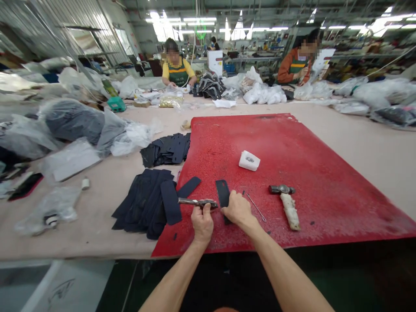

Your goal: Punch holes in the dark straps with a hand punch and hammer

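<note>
My left hand is closed round a dark metal punch-like tool, which lies nearly level with its long end pointing left. My right hand pinches a dark strip on the red mat; the strip has a small hole near its far end. Just right of that hand rests a thin metal rod with a looped end. Farther right is a hammer with a wrapped, pale handle. A white block sits beyond my hands. Dark pieces are piled to the left.
Another stack of dark pieces lies behind the near pile. Plastic-wrapped bundles crowd the table's left side. Across the table are two people, one in a yellow top, one in orange sleeves, beside white bags.
</note>
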The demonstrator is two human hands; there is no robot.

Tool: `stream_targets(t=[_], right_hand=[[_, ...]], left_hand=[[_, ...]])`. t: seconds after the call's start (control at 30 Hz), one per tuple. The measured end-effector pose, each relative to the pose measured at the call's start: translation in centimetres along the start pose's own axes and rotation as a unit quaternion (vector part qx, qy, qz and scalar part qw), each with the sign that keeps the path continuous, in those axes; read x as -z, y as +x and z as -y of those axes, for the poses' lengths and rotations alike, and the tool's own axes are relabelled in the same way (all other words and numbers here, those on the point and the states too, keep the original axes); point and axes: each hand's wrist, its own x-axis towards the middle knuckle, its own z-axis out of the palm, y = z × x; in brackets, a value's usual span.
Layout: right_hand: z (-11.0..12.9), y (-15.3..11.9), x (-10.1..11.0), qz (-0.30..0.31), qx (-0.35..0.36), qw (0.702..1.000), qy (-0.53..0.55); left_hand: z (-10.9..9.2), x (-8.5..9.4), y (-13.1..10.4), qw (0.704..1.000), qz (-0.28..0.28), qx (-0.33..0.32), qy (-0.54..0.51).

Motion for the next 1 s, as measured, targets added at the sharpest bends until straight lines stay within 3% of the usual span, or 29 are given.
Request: stream_targets(t=[0.1, 0.2, 0.37, 0.53, 0.77, 1.0], right_hand=[[-1.2, 0.6, 0.3, 0.029, 0.024, 0.995, 0.09], [-2.6, 0.6, 1.2, 0.068, 0.079, 0.969, 0.223], [-4.0, 0.6, 4.4, 0.086, 0.149, 0.891, 0.42], [-3.3, 0.8, 6.8, 0.092, 0.201, 0.79, 0.571], [-1.2, 2.2, 8.1, 0.19, 0.267, 0.683, 0.653], [-0.3, 3.6, 7.9, 0.265, 0.301, 0.633, 0.662]], left_hand=[[-0.2, 0.1, 0.1, 1.0, -0.004, 0.014, -0.025], [-0.3, 0.3, 0.2, 0.998, -0.011, 0.031, -0.051], [-0.6, 0.6, 0.3, 0.999, -0.012, 0.032, -0.035], [-0.1, 0.8, 0.6, 0.999, 0.001, 0.032, 0.005], [0.9, 0.9, 1.4, 0.996, 0.012, -0.006, 0.087], [1.2, 1.0, 1.4, 0.993, 0.036, -0.01, 0.116]])
